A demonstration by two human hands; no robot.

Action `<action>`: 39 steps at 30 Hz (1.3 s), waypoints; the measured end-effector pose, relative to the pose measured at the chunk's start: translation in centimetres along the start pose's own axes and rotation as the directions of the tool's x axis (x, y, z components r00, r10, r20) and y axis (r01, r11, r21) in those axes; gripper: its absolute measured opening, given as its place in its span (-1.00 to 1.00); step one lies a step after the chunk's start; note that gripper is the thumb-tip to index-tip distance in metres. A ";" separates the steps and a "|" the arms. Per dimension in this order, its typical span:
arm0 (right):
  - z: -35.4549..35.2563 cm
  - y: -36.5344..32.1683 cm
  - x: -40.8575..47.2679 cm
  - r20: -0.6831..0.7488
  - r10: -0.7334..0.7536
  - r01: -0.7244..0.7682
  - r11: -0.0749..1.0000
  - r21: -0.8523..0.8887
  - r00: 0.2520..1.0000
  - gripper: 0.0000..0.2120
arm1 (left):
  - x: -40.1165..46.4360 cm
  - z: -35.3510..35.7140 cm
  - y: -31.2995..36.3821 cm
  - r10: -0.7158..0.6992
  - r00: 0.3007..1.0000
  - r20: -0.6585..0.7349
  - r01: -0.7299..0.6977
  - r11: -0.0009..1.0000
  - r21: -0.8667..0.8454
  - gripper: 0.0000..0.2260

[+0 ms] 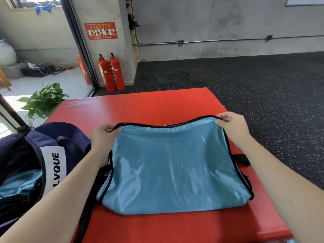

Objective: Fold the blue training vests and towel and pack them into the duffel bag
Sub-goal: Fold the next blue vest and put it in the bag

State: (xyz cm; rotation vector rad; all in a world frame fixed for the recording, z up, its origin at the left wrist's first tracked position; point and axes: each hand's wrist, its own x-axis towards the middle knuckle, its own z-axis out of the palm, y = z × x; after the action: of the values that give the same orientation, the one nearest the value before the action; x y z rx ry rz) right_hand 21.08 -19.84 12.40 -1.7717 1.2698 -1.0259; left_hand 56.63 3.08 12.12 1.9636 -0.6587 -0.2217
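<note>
- A light blue training vest (173,169) lies on a red mat (140,107), folded into a broad, rounded shape; its fabric is thin and shiny, with soft creases and a narrow black binding along the edges.
- The left hand (103,135) pinches the vest's far left corner, thumb over the black edge and fingers curled beneath.
- The right hand (231,125) pinches the far right corner the same way, lifting that edge slightly off the mat.
- The mat is smooth, glossy vinyl with squared corners; a bare strip of it shows beyond the vest and another along the near edge.
- A navy duffel bag (52,142) stands open just left of the vest, made of matte woven cloth with a white label; light blue fabric (19,186) already lies inside it.
- Dark speckled rubber flooring (263,85) stretches wide to the right and beyond the mat.
- Two red fire extinguishers (111,72) stand by a concrete pillar, well apart from the mat; a leafy plant (42,100) sits at the mat's far left corner.
</note>
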 end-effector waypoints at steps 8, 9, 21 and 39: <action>2.3 1.4 -2.1 0.097 -0.084 0.117 0.904 -0.410 0.992 -0.71 | -1.0 1.3 -0.9 0.037 0.986 0.161 -0.095 0.923 0.372 -0.62; 2.5 0.7 -2.9 0.103 -0.123 0.156 0.886 -0.436 0.987 -0.71 | -1.2 1.2 -0.8 0.081 0.982 0.169 -0.149 0.887 0.437 -0.62; 7.2 -1.9 -20.0 0.534 -0.170 0.463 0.746 -0.479 0.828 -0.51 | -19.7 4.7 1.0 0.263 0.732 0.628 -0.571 0.741 0.355 -0.59; -3.8 3.1 -18.6 0.456 0.032 0.359 0.569 -0.740 0.889 -0.03 | -20.5 -3.3 -4.4 0.097 0.907 0.410 -0.378 0.619 0.688 -0.14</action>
State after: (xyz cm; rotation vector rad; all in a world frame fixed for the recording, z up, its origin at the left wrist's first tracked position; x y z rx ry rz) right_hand 12.72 -3.16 7.67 -2.6733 1.3925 -0.0131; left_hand 42.53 18.14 7.29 2.6300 -1.4226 -0.1131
